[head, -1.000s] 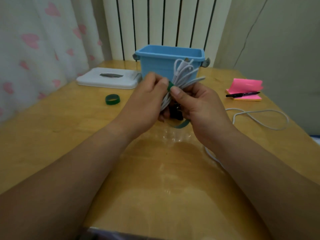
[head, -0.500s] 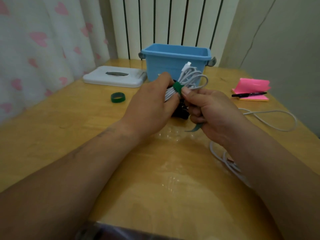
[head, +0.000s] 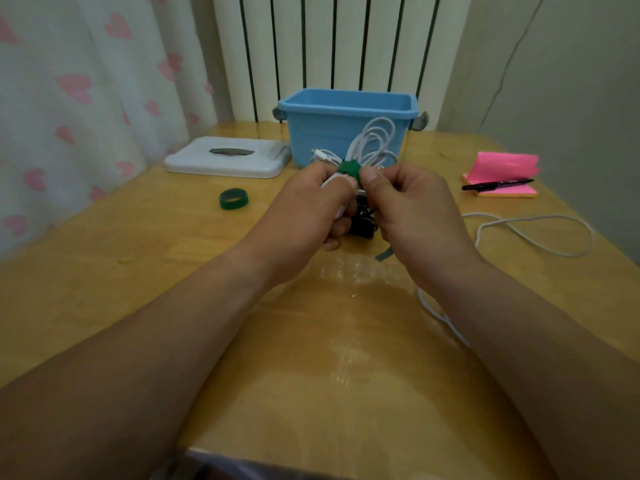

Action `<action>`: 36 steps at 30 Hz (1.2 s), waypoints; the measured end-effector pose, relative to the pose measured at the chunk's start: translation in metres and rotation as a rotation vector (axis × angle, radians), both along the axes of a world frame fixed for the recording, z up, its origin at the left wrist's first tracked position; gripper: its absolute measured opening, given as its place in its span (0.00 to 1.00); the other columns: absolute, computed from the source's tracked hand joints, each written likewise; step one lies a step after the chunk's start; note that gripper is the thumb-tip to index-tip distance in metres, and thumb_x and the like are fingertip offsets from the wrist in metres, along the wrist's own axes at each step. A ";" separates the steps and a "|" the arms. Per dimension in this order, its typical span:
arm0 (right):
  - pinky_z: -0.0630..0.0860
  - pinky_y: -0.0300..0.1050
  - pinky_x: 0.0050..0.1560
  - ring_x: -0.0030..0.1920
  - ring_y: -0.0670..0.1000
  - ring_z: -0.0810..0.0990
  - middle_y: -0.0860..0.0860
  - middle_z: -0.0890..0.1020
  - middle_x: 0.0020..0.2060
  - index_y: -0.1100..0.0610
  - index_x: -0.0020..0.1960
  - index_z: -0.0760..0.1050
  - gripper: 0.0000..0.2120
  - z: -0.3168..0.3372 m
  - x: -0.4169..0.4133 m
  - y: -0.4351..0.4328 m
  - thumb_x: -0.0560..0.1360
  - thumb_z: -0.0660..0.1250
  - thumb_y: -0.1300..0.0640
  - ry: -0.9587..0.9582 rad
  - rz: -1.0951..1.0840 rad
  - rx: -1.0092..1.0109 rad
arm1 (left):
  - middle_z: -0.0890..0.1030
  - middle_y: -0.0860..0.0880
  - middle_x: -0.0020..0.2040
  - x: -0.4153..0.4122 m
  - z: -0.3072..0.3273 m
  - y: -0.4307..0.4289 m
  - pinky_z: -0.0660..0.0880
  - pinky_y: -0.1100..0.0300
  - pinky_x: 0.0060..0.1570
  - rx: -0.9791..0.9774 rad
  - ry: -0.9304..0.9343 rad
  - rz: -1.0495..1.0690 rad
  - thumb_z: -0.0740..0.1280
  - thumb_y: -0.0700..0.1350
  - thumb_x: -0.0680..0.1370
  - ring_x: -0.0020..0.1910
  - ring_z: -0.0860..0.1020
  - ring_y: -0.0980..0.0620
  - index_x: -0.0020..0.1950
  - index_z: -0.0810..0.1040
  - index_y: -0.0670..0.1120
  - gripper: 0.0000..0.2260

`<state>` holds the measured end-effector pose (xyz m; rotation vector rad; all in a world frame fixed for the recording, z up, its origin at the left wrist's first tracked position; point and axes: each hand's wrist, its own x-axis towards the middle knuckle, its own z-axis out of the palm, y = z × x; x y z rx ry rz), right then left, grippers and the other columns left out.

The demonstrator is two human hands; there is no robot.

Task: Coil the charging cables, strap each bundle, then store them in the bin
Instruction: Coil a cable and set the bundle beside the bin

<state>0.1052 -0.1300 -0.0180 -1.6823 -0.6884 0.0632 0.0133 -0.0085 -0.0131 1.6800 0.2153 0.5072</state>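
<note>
Over the last second the coiled white cable (head: 374,142) has turned in the grip: its plug, which pointed upward half a second ago, now sticks out to the left, and the loops stand up against the front wall of the blue bin (head: 346,105) at upper centre. The green strap (head: 347,169) now sits on top of the bundle, squarely between the two thumbs. The left hand (head: 304,216) is curled round the lower part of the coil, thumb against the strap. The right hand (head: 415,216) pinches the strap from the other side, and the strap's loose tail (head: 383,254) hangs below it. We judge that the wrap is being pulled snug but is not yet closed, so the bundle is not ready for the bin.

Both palms cover the coil's lower half. We cannot tell what the dark mass (head: 363,221) between the hands is, or how many turns the strap has made. A loose white cable (head: 533,233) at right runs under the right forearm, which hides its end. A spare strap roll (head: 233,199) lies on the surface (head: 138,271) at left.
</note>
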 end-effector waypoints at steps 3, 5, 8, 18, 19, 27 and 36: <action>0.70 0.46 0.36 0.30 0.42 0.73 0.42 0.77 0.28 0.50 0.43 0.79 0.14 0.000 0.002 0.000 0.82 0.69 0.43 0.011 0.020 0.018 | 0.75 0.46 0.40 0.001 0.001 0.000 0.68 0.59 0.28 -0.047 -0.042 -0.005 0.64 0.49 0.88 0.31 0.70 0.53 0.56 0.76 0.43 0.10; 0.70 0.41 0.34 0.28 0.40 0.73 0.41 0.77 0.28 0.51 0.44 0.79 0.12 0.002 0.003 -0.002 0.82 0.70 0.45 0.009 0.040 0.048 | 0.76 0.46 0.39 0.000 0.002 -0.001 0.69 0.58 0.27 -0.120 -0.067 -0.031 0.62 0.50 0.89 0.30 0.71 0.52 0.55 0.76 0.43 0.12; 0.70 0.34 0.32 0.28 0.38 0.74 0.40 0.78 0.28 0.52 0.46 0.79 0.09 0.005 0.003 -0.004 0.83 0.70 0.50 0.037 0.098 0.084 | 0.76 0.46 0.36 0.000 0.002 0.000 0.69 0.58 0.27 -0.204 -0.042 -0.079 0.60 0.54 0.89 0.29 0.70 0.50 0.52 0.78 0.45 0.15; 0.60 0.35 0.23 0.25 0.44 0.61 0.48 0.69 0.31 0.53 0.44 0.82 0.12 0.007 0.006 -0.007 0.85 0.66 0.53 0.412 0.442 0.253 | 0.78 0.42 0.37 -0.003 0.005 -0.002 0.76 0.53 0.31 0.015 0.053 -0.066 0.57 0.60 0.88 0.31 0.76 0.46 0.51 0.78 0.43 0.23; 0.62 0.34 0.23 0.24 0.42 0.64 0.46 0.70 0.28 0.53 0.46 0.82 0.11 0.008 0.004 -0.008 0.85 0.66 0.54 0.371 0.391 0.250 | 0.81 0.42 0.41 -0.003 0.005 -0.004 0.80 0.52 0.34 0.130 0.053 -0.006 0.59 0.60 0.88 0.34 0.78 0.47 0.55 0.78 0.43 0.21; 0.66 0.35 0.27 0.26 0.42 0.68 0.46 0.78 0.30 0.56 0.55 0.83 0.09 0.001 0.009 -0.003 0.85 0.66 0.53 0.226 0.230 0.191 | 0.81 0.44 0.40 -0.002 0.003 -0.002 0.76 0.54 0.29 0.085 -0.056 0.081 0.57 0.48 0.90 0.31 0.75 0.49 0.56 0.77 0.38 0.16; 0.75 0.51 0.45 0.38 0.57 0.77 0.53 0.79 0.37 0.59 0.55 0.82 0.19 -0.001 0.007 -0.001 0.78 0.70 0.43 0.384 0.441 0.266 | 0.69 0.48 0.28 -0.004 0.008 -0.002 0.66 0.62 0.21 -0.505 0.142 -0.350 0.52 0.56 0.89 0.22 0.67 0.52 0.42 0.75 0.46 0.23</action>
